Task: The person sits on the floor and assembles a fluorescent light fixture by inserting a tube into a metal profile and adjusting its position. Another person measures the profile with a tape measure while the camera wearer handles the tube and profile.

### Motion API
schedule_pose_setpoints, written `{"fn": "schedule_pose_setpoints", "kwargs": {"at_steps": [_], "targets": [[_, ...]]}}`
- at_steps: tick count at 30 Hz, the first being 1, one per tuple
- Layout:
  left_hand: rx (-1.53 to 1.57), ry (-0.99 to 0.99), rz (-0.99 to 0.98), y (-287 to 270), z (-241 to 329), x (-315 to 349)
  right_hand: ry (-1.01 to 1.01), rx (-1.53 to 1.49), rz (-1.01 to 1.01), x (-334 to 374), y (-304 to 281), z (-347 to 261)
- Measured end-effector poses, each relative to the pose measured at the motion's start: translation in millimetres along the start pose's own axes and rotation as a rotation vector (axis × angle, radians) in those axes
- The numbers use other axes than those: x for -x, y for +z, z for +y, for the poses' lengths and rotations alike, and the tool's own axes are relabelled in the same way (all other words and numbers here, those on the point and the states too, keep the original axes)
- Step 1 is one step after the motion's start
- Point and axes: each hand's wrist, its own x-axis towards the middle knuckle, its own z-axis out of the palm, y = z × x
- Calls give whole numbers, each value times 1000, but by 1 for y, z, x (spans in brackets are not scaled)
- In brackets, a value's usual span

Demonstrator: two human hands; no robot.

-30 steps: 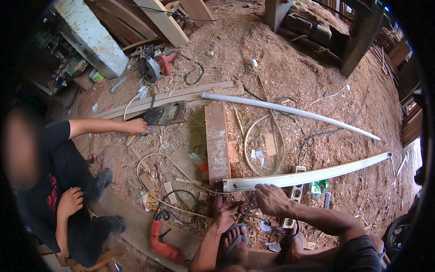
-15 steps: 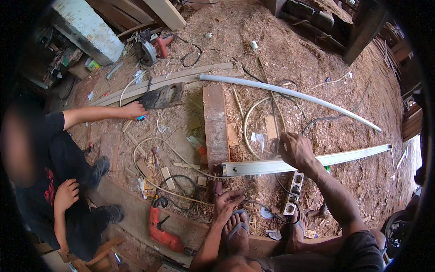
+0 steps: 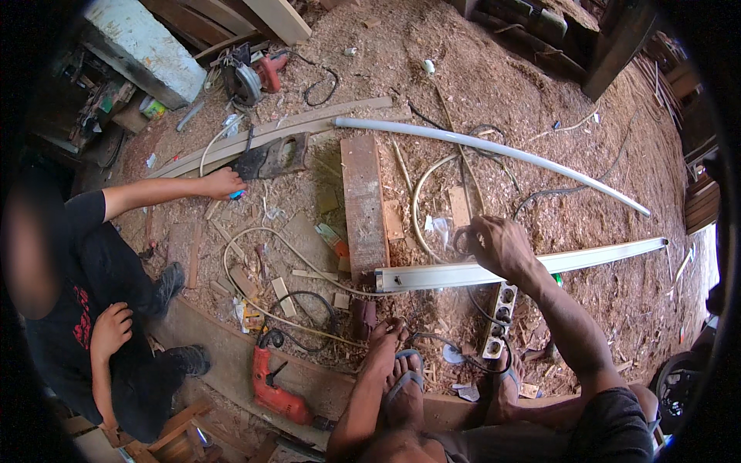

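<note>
My right hand point(image 3: 500, 245) hangs over a long white lamp batten point(image 3: 455, 275), its fingers bent and pressed together. A small dark loop shows at its fingertips; I cannot make out what it is. My left hand point(image 3: 384, 343) is low beside my sandalled foot, fingers curled in; whatever they hold, if anything, is too small to name. The batten's left end rests on a thick wooden block point(image 3: 364, 208). Beyond it lies a white fluorescent tube point(image 3: 494, 157). Just below the batten is a white power strip point(image 3: 500, 320) with a dark cable.
To the left a co-worker point(image 3: 116, 270) sits, one hand near a handsaw point(image 3: 270, 158). A red power drill point(image 3: 278, 393) lies front left, a circular saw point(image 3: 251, 77) far left. Cables and wood scraps litter the shaving-covered floor point(image 3: 563, 193).
My left hand's fingers have drawn in closer together. My right hand has shifted slightly left, and the dark loop at its fingertips shows more clearly. The whole view has shifted a little.
</note>
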Motion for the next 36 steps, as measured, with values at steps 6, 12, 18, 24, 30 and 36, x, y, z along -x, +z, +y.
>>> {"fn": "schedule_pose_setpoints", "kwargs": {"at_steps": [6,12,18,24,30,36], "targets": [[-100,37,63,17,1,-1,-23,-36,-30,-7,-8,-3],[-159,59,-76,13,-2,9,37,-55,-67,-8,-6,-6],[-384,214,-75,1,-17,0,31,-228,-86,-13,5,-6],[-751,359,-78,11,-23,-1,-95,-221,-150,-10,29,-37],[-324,551,-15,9,-10,30,-280,-191,-396,28,80,-81],[30,313,-9,-26,0,80,-386,-61,-786,96,147,-119]]}}
